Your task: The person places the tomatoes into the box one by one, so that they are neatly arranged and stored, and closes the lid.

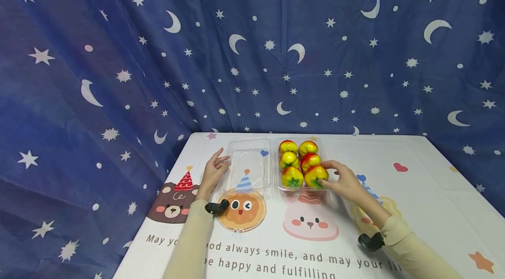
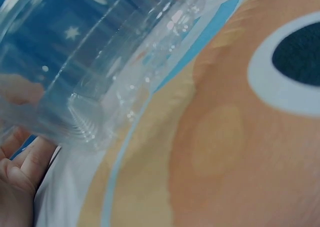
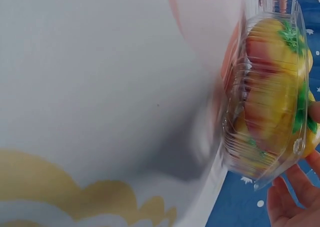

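Note:
A clear plastic clamshell box stands with its lid folded out to the left. Several yellow-and-red fruits with green leafy calyxes, like persimmons, fill the base [image 1: 281,188] in two columns. My right hand [image 1: 344,182] grips the front right fruit [image 1: 315,175], thumb at its green calyx and fingers round its right side; the fruit is in the box's front right corner. At the left edge of the lid [image 1: 249,186], my left hand [image 1: 213,174] has its fingers loosely extended, fingertips at the rim. The left wrist view shows part of that hand [image 2: 22,169] beside and behind the clear plastic.
A white tablecloth [image 1: 252,244] with cartoon animals and lettering covers the table. Behind the table's far edge hangs a dark blue curtain [image 1: 268,68] with moons and stars. Black wrist cameras sit on the left wrist [image 1: 217,207] and the right wrist [image 1: 371,241].

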`<state>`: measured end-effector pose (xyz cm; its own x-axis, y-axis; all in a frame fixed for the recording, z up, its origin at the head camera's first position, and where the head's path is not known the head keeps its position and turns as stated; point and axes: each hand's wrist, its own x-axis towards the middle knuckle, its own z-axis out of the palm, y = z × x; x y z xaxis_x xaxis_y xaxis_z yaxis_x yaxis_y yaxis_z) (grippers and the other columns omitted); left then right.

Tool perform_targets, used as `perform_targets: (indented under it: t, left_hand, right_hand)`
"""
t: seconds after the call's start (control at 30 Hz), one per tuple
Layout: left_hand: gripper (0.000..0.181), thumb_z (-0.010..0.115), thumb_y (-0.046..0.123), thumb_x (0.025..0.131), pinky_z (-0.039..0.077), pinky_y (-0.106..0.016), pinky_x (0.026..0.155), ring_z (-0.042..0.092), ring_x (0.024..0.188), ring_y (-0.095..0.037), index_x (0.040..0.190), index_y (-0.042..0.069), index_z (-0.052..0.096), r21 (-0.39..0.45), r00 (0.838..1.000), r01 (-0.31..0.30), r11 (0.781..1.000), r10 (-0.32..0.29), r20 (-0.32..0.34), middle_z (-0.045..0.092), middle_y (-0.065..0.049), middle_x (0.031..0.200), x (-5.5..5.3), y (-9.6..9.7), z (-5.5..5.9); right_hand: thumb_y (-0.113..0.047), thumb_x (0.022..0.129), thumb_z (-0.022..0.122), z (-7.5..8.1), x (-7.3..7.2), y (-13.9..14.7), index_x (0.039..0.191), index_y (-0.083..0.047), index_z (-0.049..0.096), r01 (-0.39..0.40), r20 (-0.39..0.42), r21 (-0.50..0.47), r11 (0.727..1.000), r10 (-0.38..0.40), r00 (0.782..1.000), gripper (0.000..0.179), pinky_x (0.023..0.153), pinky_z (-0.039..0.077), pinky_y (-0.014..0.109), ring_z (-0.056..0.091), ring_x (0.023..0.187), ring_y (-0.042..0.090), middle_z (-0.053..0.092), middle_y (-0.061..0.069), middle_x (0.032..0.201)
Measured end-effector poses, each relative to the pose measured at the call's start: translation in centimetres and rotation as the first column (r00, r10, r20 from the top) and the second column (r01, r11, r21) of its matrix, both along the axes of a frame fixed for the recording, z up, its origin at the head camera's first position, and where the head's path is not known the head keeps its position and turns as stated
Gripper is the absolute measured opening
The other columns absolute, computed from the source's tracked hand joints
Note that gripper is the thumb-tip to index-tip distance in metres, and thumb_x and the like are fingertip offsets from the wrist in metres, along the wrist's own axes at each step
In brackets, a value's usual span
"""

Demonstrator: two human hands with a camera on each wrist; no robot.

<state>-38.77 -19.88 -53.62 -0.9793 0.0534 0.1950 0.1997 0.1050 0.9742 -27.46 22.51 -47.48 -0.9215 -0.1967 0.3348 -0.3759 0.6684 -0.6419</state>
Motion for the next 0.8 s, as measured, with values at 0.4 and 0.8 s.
perform_targets:
  t: [0.4,0.8]
  left_hand:
    - [0.066,0.063,0.001,0.095,0.051,-0.017,0.077,0.059,0.114,-0.041,0.153,0.003,0.033,-0.005,0.999,0.045,0.999,-0.045,-0.002,0.056,-0.029,0.133,-0.08,-0.16,0.4]
    - [0.065,0.065,0.004,0.094,0.052,-0.019,0.079,0.064,0.107,-0.031,0.152,0.008,0.037,-0.037,1.0,-0.015,0.999,0.014,-0.021,0.062,-0.02,0.129,-0.16,-0.03,-0.06]
  right_hand:
    - [-0.014,0.081,0.081,-0.59,0.24,-0.42,0.121,0.002,0.063,0.046,-0.019,0.066,0.997,-0.045,0.999,0.047,0.092,0.043,0.06,0.053,0.113,0.042,0.065,0.021,0.118]
    - [-0.015,0.081,0.079,-0.28,-0.01,-0.81,0.121,0.006,0.064,0.052,-0.013,0.116,0.992,-0.051,0.999,0.048,0.095,0.041,0.062,0.05,0.115,0.045,0.064,0.024,0.119]
